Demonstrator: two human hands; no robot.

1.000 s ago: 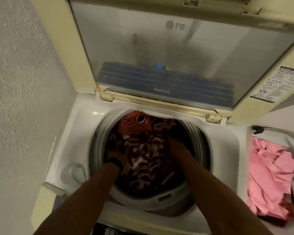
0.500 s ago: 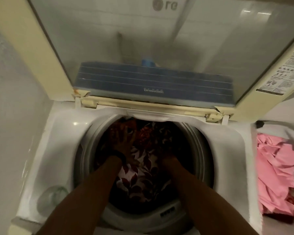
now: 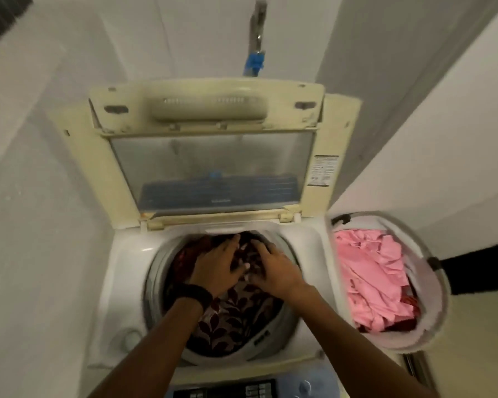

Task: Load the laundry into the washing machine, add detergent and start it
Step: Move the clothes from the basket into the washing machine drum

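The top-loading washing machine (image 3: 127, 254) stands with its lid (image 3: 210, 165) raised. Its drum holds a dark red cloth with a white leaf pattern (image 3: 233, 320). Both of my hands lie palm down on this cloth near the drum's far rim. My left hand (image 3: 217, 267), with a black band on the wrist, has its fingers spread flat. My right hand (image 3: 273, 270) sits beside it with fingers apart and tips pressing into the cloth. Neither hand grips anything that I can see. No detergent is in view.
A round white laundry basket (image 3: 440, 285) with pink clothes (image 3: 371, 271) stands right of the machine. The control panel (image 3: 242, 390) is at the bottom edge. A tap with a blue fitting (image 3: 255, 60) is on the back wall. White walls close in left and right.
The camera has pulled back and up, so the whole lid and basket show. My hands have come up from deep in the drum and now rest on top of the cloth.
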